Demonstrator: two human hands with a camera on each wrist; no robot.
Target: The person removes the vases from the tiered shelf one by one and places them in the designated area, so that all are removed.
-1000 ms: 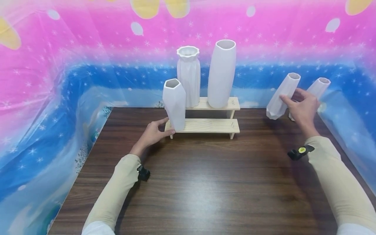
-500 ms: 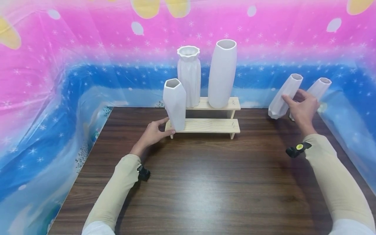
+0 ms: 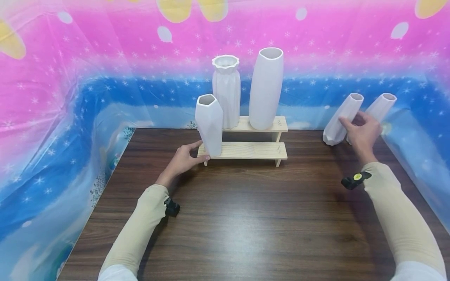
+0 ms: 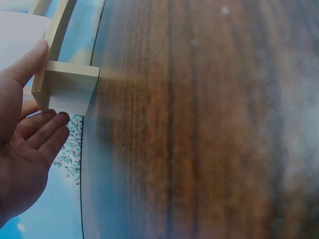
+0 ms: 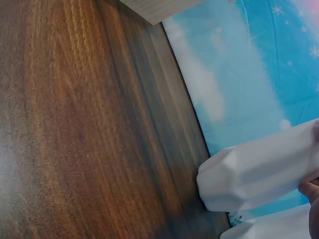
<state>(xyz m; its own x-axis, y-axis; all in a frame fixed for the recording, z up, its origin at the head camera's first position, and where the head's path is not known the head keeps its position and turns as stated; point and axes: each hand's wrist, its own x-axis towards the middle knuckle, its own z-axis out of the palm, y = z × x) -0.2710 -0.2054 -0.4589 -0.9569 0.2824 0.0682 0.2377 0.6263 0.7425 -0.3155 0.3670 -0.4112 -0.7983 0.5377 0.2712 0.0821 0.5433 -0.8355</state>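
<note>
We curl our right hand (image 3: pixel 363 134) round a vase (image 3: pixel 341 123) beside its twin (image 3: pixel 381 107), at the table's (image 3: pixel 242 218) back right.
Our left hand (image 3: pixel 183 159) pinches the end of the stand (image 3: pixel 247 150), outer fingers loose; a sideways swing could knock the twin, a tug topple the front vase (image 3: pixel 209 125).

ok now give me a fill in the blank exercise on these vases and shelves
Left or right: the ____ grip holds a white vase.
Front or back: the left grip pinches the end of the ____ shelf.
Counting the scalloped vase, the vases on the back shelf number ____.

Missing words: right; front; two.
</note>
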